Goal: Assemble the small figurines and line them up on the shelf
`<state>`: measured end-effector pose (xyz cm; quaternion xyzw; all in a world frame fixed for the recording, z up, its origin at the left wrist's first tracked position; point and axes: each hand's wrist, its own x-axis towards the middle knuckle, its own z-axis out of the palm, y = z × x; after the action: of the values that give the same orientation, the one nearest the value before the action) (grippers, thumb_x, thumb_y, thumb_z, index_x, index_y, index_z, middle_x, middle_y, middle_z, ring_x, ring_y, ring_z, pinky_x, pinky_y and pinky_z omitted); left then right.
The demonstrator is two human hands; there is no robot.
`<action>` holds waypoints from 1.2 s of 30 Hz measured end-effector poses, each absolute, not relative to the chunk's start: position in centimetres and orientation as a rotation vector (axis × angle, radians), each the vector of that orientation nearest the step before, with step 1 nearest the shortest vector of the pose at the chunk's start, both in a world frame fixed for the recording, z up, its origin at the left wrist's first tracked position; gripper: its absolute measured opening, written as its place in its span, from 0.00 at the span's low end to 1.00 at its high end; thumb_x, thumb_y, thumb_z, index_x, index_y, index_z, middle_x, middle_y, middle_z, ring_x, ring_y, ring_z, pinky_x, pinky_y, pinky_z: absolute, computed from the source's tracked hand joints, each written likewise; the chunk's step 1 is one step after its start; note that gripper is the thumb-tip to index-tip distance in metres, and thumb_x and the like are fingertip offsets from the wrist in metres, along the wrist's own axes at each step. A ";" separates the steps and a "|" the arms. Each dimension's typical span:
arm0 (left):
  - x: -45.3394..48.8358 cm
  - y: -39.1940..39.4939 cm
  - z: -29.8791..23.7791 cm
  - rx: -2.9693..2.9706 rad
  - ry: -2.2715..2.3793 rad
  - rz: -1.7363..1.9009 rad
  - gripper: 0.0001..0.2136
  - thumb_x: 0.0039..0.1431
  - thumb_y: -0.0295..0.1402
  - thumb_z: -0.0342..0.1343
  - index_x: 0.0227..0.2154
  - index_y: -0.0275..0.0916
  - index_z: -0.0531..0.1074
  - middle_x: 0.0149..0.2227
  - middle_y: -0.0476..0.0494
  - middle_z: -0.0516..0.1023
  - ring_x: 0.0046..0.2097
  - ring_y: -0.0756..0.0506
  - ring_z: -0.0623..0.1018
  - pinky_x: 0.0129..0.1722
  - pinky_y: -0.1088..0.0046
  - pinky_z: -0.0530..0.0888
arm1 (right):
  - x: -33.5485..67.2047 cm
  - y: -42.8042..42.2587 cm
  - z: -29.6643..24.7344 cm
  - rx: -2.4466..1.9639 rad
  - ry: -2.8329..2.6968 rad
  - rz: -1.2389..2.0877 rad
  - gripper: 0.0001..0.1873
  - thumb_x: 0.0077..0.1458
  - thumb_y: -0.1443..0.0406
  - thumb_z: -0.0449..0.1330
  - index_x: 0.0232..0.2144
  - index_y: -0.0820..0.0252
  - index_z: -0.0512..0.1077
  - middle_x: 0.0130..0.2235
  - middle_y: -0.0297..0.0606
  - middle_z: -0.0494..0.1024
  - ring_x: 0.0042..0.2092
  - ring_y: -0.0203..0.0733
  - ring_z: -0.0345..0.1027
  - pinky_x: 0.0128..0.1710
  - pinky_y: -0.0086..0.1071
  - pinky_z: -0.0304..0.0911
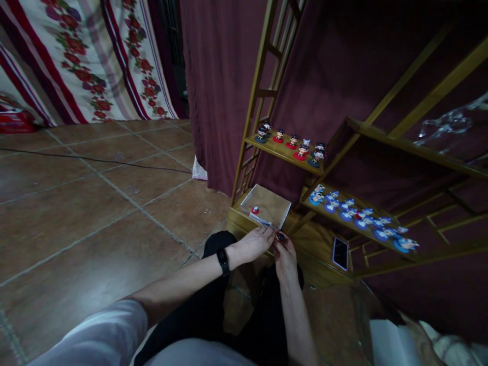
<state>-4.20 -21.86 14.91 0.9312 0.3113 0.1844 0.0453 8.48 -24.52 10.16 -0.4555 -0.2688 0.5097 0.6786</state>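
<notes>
My left hand [254, 244] and my right hand [285, 255] meet just in front of a shallow cardboard box [277, 217] on the lowest wooden shelf. Both hands are closed in a pinch around a small dark figurine [280, 236] held between their fingertips. A black band [222, 261] circles my left wrist. Inside the box stands one small red and white figurine [255, 209]. My legs in dark trousers lie under the hands.
A wooden rack [263, 94] holds several red-based figurines [292, 142] on one shelf and several blue figurines [358, 213] on a lower one. A phone [340, 253] lies on the bottom shelf. Maroon curtains hang behind. A black cable [95, 158] crosses the tiled floor.
</notes>
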 end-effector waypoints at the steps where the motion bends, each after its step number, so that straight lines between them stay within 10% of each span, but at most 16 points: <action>1: -4.3 -21.8 14.9 2.766 0.942 0.604 0.15 0.57 0.25 0.43 0.47 0.32 0.63 0.44 0.35 0.67 0.46 0.44 0.69 0.45 0.67 0.66 | 8.4 -24.5 10.2 -1.023 -0.587 1.147 0.17 0.36 0.66 0.64 0.34 0.57 0.71 0.38 0.34 0.76 0.41 0.38 0.68 0.45 0.37 0.62; 11: -4.2 -19.6 12.7 1.487 0.838 0.845 0.12 0.45 0.32 0.59 0.35 0.34 0.73 0.28 0.47 0.75 0.30 0.49 0.73 0.33 0.74 0.69 | 7.9 -23.9 10.3 -0.986 -0.564 1.208 0.18 0.38 0.62 0.64 0.36 0.58 0.72 0.39 0.38 0.77 0.42 0.42 0.69 0.43 0.38 0.64; 17: -4.8 -19.3 12.2 0.870 0.757 0.781 0.16 0.41 0.32 0.63 0.35 0.32 0.74 0.35 0.40 0.77 0.34 0.50 0.76 0.37 0.74 0.70 | 7.5 -24.2 11.0 -0.956 -0.587 1.236 0.18 0.42 0.63 0.63 0.39 0.59 0.72 0.42 0.40 0.76 0.44 0.42 0.69 0.46 0.39 0.63; 36: -4.7 -18.6 11.9 0.715 0.839 0.759 0.08 0.46 0.23 0.59 0.32 0.33 0.74 0.32 0.42 0.78 0.29 0.52 0.76 0.32 0.79 0.72 | 7.4 -24.5 10.9 -1.041 -0.662 1.163 0.19 0.40 0.61 0.64 0.38 0.57 0.71 0.40 0.37 0.76 0.41 0.41 0.69 0.41 0.37 0.67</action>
<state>-4.74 -18.58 11.90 0.3315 0.3889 0.3519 0.7842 7.42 -24.52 10.92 -0.4605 -0.2928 0.5141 0.6617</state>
